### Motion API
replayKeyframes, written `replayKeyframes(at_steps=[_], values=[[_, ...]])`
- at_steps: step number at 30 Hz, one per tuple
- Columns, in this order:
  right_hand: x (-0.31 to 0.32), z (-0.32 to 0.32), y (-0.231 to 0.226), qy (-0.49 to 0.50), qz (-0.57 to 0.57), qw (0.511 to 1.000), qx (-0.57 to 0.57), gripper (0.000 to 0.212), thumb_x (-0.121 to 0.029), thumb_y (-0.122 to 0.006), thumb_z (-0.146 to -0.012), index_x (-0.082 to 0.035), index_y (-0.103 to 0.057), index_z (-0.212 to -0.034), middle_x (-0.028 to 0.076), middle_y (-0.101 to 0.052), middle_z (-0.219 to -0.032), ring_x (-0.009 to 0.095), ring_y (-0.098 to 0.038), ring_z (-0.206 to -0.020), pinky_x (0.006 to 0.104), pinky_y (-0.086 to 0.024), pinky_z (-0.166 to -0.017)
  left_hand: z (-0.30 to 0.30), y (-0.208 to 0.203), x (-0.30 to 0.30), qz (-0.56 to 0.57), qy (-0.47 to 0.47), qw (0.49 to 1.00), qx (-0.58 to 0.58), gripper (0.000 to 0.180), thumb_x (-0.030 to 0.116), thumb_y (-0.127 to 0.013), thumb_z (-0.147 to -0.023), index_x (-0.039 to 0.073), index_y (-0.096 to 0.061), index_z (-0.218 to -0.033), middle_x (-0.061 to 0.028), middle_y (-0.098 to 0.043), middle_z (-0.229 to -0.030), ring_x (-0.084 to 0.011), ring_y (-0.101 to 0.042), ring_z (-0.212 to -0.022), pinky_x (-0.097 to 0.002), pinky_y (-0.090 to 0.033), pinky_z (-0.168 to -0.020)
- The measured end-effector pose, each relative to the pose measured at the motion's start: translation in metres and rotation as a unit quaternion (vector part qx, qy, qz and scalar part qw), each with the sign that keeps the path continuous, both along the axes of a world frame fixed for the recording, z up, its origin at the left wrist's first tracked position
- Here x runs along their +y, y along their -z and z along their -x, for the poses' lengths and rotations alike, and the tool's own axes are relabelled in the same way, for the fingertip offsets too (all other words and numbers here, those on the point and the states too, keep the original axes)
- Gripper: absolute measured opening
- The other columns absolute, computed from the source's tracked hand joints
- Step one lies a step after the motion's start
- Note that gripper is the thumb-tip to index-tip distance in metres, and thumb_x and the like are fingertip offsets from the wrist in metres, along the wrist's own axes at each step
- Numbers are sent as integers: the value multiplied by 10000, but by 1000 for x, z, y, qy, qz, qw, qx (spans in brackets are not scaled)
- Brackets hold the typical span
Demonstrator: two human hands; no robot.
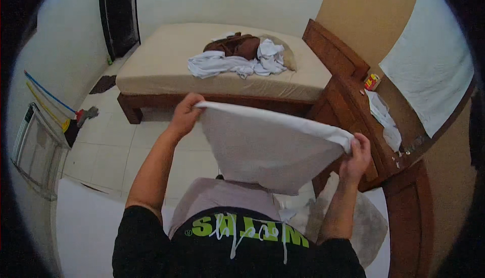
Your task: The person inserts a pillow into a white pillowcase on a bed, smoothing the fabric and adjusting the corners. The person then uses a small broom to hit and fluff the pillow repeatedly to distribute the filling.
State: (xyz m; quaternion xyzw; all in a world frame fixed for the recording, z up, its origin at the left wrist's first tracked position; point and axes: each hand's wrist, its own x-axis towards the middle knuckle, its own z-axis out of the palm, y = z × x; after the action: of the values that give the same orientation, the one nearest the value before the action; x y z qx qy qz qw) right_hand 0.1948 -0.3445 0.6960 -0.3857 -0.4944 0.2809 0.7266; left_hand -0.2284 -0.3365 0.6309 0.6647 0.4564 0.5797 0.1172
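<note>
White fabric (273, 149) is held stretched by both hands, which are well apart: the left hand (187, 114) is clamped on its upper left corner, the right hand (356, 158) on its upper right corner. The sheet hangs from this edge above the tiled floor (103, 149). Beyond it, a beige mattress (156, 56) supports a brown-and-white cloth pile (235, 58). At right stands a wooden headboard (333, 51); at far left, a blue-handled broom (50, 92).

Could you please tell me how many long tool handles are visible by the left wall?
2: a blue handle and, just below it in the picture, a yellow handle, both left of the person's left hand. Others may be hidden.
</note>
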Motion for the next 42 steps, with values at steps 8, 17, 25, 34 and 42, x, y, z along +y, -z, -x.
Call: replayKeyframes(at_steps=[8, 17, 25, 34, 42], values=[[22, 11, 65, 37, 60, 761, -645, 211, -41, -423, -812, -1, -562, -966, 137, -592, -907, 176, -566, -853, 302, -461, -718, -5, 15, -28, 61, -48, 971, 225, 105, 42, -559, -736, 43, -573, -841, -73, -575, -753, -181, -543, -690, -297, -436, -645], [6, 81, 30, -21, -50, 936, -348, 249, -42, -533, -747, 6, -561, -990, 177, -581, -953, 288, -571, -895, 344, -433, -808, -52, -42, -18, 64, 92, 993, 25, 179, 34, -559, -732, 48, -592, -907, -89, -620, -851, -158, -589, -761, -269, -453, -698], [11, 145, 8, -173, 16, 941, -292, 212, -156, -587, -791, 23, -569, -902, 134, -605, -807, 261, -591, -739, 336, -452, -653, -113, -18, -15, -21, 101, 992, 67, 561, 32, -637, -658, 102, -446, -1181, -139, -494, -1118, -277, -487, -1023, -342, -392, -865], [39, 102, -53, -92, -57, 983, 151, 240, -152, -577, -816, -15, -541, -1010, 65, -578, -924, 158, -548, -829, 295, -425, -764, -40, 139, -20, 318, 22, 942, 101, 225, 107, -586, -710, 44, -574, -925, -129, -587, -865, -292, -566, -832, -364, -437, -755], [73, 72, 1, -159, 124, 961, -192, 428, -119, -592, -784, -22, -434, -1169, 65, -545, -964, 156, -525, -854, 283, -430, -749, -72, 79, -22, 400, 170, 768, -471, 309, 279, -544, -824, -3, -543, -952, -92, -599, -870, -193, -593, -762, -328, -482, -685]])
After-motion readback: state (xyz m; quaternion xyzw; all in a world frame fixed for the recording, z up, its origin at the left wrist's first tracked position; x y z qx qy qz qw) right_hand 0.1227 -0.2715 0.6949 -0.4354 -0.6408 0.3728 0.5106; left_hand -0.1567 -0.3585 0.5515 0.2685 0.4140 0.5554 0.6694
